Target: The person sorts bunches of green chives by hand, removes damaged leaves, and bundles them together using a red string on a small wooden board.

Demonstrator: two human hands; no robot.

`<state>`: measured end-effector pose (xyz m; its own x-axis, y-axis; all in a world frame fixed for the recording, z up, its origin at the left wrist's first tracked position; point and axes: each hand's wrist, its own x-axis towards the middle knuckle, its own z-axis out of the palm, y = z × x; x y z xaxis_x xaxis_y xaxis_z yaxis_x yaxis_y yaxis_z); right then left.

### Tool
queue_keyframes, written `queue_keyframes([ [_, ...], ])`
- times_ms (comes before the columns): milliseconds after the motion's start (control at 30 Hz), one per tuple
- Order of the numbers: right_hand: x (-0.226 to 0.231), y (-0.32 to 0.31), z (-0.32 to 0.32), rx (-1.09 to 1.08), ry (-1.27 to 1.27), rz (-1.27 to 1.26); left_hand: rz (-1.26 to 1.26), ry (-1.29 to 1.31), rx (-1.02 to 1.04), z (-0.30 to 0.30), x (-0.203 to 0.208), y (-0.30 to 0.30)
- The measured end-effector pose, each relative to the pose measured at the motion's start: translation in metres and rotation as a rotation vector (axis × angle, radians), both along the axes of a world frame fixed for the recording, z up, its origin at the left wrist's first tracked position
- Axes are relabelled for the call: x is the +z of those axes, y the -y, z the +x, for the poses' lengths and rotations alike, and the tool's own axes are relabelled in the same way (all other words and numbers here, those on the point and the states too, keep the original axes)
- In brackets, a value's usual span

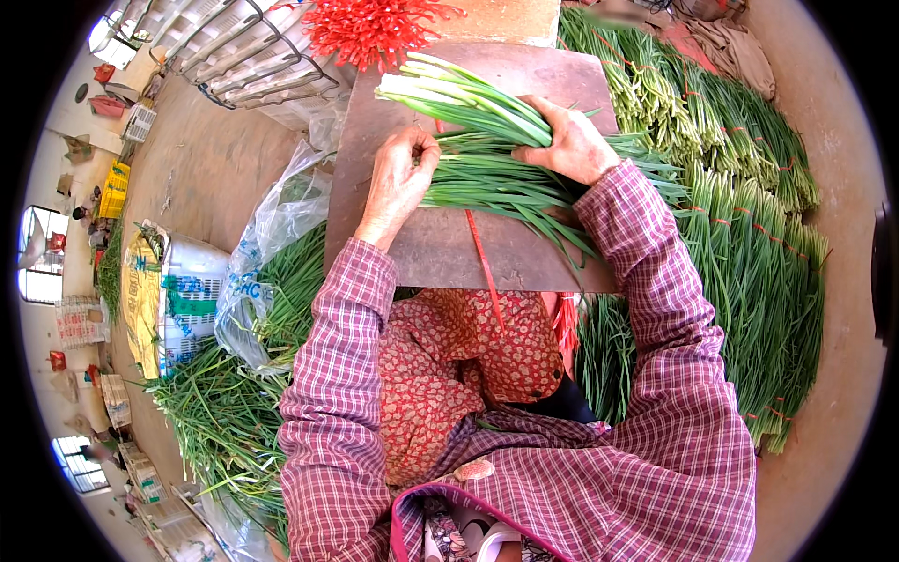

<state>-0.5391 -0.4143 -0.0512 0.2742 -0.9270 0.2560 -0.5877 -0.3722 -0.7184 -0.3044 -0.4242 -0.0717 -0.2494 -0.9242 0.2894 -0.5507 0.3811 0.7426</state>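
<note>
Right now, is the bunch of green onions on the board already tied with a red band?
No. The red band lies loose on the board under the green onions, not wrapped around them.

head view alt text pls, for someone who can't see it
Both hands, left hand and right hand, press a bunch of green onions onto a brown board, where a red tie strip lies. Tied bundles are stacked to the right.
</note>
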Motion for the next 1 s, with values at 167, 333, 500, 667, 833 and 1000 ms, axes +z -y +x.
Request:
queue_keyframes([
  [167,-0.003,0.001,0.000,-0.003,-0.011,-0.005,0.234,-0.382,-0.040,0.002,0.000,-0.003],
  [333,-0.003,0.000,0.000,-0.011,-0.013,-0.009,0.381,-0.691,-0.007,0.008,-0.001,-0.001],
  [500,-0.015,0.001,0.003,-0.026,-0.080,-0.009,0.485,-0.825,0.034,0.012,-0.008,0.000],
  [667,-0.013,-0.004,0.007,-0.030,-0.174,0.000,0.554,-1.008,0.066,0.017,-0.006,0.003],
  [833,-0.012,-0.008,0.008,-0.014,-0.208,-0.048,0.654,-1.183,-0.021,0.041,-0.011,0.007],
  [1000,-0.010,-0.010,0.014,-0.014,-0.282,-0.053,0.639,-1.342,0.009,0.086,0.008,0.005],
])
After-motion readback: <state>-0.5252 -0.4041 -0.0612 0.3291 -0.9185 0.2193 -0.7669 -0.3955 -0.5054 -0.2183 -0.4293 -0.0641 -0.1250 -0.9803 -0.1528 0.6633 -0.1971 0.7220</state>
